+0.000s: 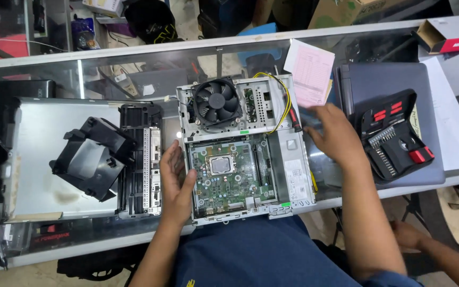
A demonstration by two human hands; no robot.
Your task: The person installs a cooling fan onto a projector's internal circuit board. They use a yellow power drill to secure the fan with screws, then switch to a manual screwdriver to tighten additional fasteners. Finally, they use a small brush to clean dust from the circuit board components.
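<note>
An open small desktop computer case [293,170] lies on the glass counter, with a green motherboard [229,178], its bare processor socket [221,165] and a black cooling fan [217,102] lifted to the back. My left hand [175,183] clasps the case's left wall, thumb inside over the board's edge, fingers outside. My right hand [331,135] hovers just right of the case with fingers spread and nothing in it. Its fingertips are close to a red and black screwdriver [295,119] lying on the case's right edge.
A black plastic air shroud [88,157] and a drive cage [142,159] rest on the removed metal cover [33,159] at left. An open screwdriver bit kit [394,135] lies on a closed laptop [383,79] at right. Pink paper [312,72] sits behind. Another person's hand [407,234] is at lower right.
</note>
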